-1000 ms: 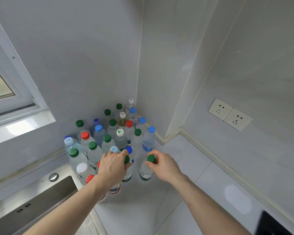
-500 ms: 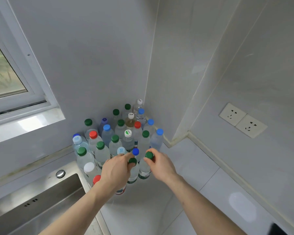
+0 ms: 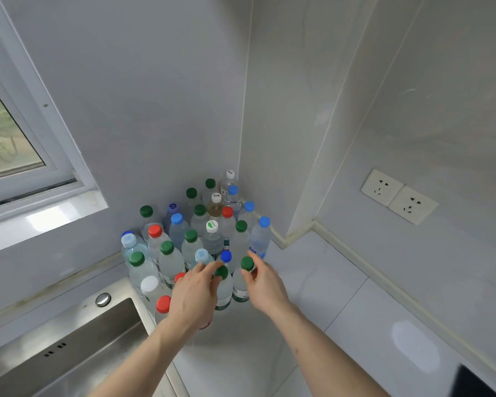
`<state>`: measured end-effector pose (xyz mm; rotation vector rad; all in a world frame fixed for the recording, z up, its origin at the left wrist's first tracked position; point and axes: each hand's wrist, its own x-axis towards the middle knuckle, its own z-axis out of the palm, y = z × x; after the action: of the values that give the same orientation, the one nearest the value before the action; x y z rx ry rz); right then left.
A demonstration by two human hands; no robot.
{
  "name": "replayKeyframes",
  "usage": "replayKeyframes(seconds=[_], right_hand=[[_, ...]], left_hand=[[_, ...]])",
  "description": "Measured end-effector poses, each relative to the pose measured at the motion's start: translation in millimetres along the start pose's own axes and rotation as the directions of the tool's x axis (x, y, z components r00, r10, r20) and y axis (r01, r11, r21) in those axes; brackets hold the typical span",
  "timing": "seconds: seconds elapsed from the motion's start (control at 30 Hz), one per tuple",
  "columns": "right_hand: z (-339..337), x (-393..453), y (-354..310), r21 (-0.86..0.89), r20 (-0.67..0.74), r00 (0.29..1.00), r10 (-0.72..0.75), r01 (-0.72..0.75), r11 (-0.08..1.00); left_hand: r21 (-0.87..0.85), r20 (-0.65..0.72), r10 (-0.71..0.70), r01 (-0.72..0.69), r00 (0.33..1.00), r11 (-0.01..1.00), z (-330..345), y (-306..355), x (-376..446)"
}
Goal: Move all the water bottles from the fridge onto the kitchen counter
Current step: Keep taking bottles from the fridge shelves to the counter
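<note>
Counter corner (image 3: 312, 270) packed with bottles, left fingers (image 3: 212, 269) and right fingers (image 3: 248, 275) each gripping a green-capped bottle at the cluster's front edge

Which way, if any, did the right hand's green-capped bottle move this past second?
Yes. The green-capped bottle in the right hand slid left, closer to the unmoved dark-blue-capped bottle and the second bottle under the left hand.

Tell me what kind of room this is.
Most likely a home kitchen: a steel sink is set into a pale counter, wall sockets sit above it, and water bottles crowd the corner beside a window.
</note>
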<state>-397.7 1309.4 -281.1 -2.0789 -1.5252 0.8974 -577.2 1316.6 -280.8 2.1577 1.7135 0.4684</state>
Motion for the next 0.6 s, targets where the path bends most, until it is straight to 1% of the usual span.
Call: replayKeyframes(seconds=[0.07, 0.17, 0.27, 0.43, 0.6], right_hand=[[-1.9, -4.9, -0.5, 0.038, 0.023, 0.999, 0.023, -0.024, 0.999], [-3.6, -17.7, 1.7, 0.080, 0.013, 0.999, 0.030, -0.031, 0.996], [1.2, -43.1, 4.4, 0.206, -0.016, 0.999, 0.032, -0.028, 0.978], [11.0, -90.9, 15.2, 0.253, -0.022, 0.999, -0.029, 0.034, 0.967], [-9.2, -115.3, 30.5, 0.310, -0.072, 0.997, 0.001, 0.022, 0.951]], left_hand=[[0.014, -0.016, 0.042, -0.042, 0.999, 0.999, 0.1, -2.8, -11.7], [0.017, -0.016, 0.080, -0.079, 0.997, 0.997, -0.1, -9.1, -29.8], [0.054, 0.062, 0.075, -0.078, 0.995, 0.996, -1.6, -14.6, -45.2], [0.082, 0.131, 0.073, -0.084, 0.989, 0.993, -10.2, -9.7, -58.4], [0.047, 0.096, 0.163, -0.168, 0.982, 0.985, -16.9, 15.2, -62.4]])
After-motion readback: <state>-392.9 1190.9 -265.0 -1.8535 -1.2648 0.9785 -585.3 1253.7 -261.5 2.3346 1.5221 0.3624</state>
